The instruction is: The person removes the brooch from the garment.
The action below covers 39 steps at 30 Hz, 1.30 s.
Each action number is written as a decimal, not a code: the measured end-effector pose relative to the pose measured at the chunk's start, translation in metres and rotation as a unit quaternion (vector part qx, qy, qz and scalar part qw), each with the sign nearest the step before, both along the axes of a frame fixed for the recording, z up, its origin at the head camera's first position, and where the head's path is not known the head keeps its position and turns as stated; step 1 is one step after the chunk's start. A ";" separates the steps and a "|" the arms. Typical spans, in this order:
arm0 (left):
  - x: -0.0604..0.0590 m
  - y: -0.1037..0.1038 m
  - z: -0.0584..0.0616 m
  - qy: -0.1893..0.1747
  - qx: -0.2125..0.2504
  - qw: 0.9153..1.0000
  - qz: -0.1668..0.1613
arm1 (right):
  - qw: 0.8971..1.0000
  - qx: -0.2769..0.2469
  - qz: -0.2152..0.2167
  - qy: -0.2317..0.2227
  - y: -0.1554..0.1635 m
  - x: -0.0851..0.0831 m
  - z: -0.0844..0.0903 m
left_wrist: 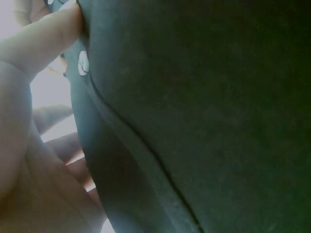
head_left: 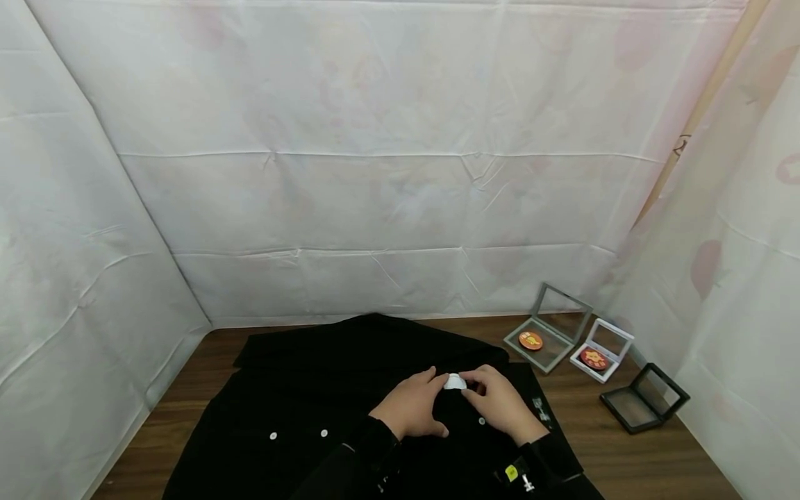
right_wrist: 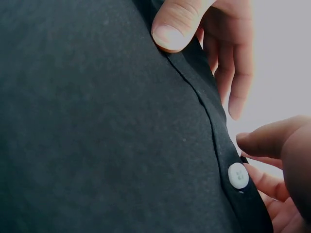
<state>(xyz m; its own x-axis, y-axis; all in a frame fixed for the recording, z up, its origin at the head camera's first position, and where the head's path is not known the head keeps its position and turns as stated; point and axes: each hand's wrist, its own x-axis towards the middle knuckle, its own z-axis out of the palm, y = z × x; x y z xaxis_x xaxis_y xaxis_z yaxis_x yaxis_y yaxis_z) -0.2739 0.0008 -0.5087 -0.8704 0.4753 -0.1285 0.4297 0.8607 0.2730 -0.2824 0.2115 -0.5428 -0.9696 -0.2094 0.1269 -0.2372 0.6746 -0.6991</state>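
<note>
A black shirt (head_left: 300, 389) with white buttons lies spread out under both hands. My right hand (head_left: 501, 405) pinches a small, dome-shaped white object (head_left: 455, 382) by its right side, between thumb and forefinger; its kind is unclear. On the object's left side rest the fingertips of my left hand (head_left: 414, 404). The left thumb (left_wrist: 53, 34) stands apart from those fingers, against the cloth. A white button (right_wrist: 238, 175) shows on the shirt's front edge close by the right fingers. The wrist views do not show the white object clearly.
To the right stand three lidded cases with raised lids: a grey one (head_left: 554, 362) holding an orange badge (head_left: 530, 340), a white one (head_left: 598, 376) holding a red badge (head_left: 593, 358), and a black one (head_left: 631, 408). White cloth walls (head_left: 375, 201) enclose the wooden table (head_left: 662, 462).
</note>
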 end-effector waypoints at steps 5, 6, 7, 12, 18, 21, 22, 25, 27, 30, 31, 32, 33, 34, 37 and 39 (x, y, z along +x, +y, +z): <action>-0.002 0.000 -0.001 -0.015 0.000 1.000 -0.004 | 1.000 0.014 0.015 -0.002 0.000 0.000 -0.001; -0.002 0.000 -0.001 -0.018 0.000 1.000 -0.004 | 1.000 0.016 0.018 0.000 0.000 0.000 -0.001; -0.003 0.000 -0.001 -0.020 -0.001 1.000 -0.005 | 1.000 0.018 0.020 0.000 0.000 0.000 -0.001; -0.003 0.001 -0.003 -0.030 0.002 1.000 -0.001 | 0.999 0.026 0.027 -0.005 -0.001 0.000 0.000; -0.002 0.003 -0.002 -0.036 0.006 0.999 0.009 | 0.999 0.037 0.036 -0.012 -0.001 0.001 0.002; -0.001 0.004 -0.001 -0.035 0.003 0.999 0.014 | 0.998 0.042 0.044 -0.015 -0.001 0.001 0.001; 0.000 0.004 -0.001 -0.035 0.002 0.999 0.015 | 0.998 0.045 0.046 -0.016 -0.001 0.001 0.001; 0.001 0.005 0.000 -0.032 -0.003 0.999 0.017 | 0.997 0.053 0.053 -0.015 -0.002 0.001 0.002; 0.002 0.005 0.000 -0.030 -0.005 0.999 0.017 | 0.997 0.057 0.056 -0.014 -0.002 0.002 0.003; 0.002 0.005 -0.001 -0.029 -0.007 0.999 0.016 | 0.996 0.065 0.061 -0.017 -0.002 0.003 0.007; 0.002 0.005 -0.001 -0.029 -0.007 0.999 0.017 | 0.995 0.067 0.065 -0.020 -0.002 0.004 0.009; 0.002 0.005 -0.002 -0.029 -0.007 0.999 0.017 | 0.995 0.071 0.068 -0.023 -0.002 0.005 0.010; 0.001 0.005 -0.002 -0.029 -0.007 0.999 0.017 | 0.994 0.076 0.074 -0.025 -0.002 0.006 0.013; 0.001 0.005 -0.003 -0.029 -0.008 0.999 0.018 | 0.993 0.082 0.079 -0.026 -0.002 0.007 0.015; 0.000 0.005 -0.004 -0.028 -0.008 0.999 0.018 | 0.990 0.101 0.091 -0.032 -0.003 0.012 0.022; 0.001 0.005 -0.004 -0.027 -0.008 0.999 0.018 | 0.988 0.116 0.095 -0.034 -0.005 0.016 0.026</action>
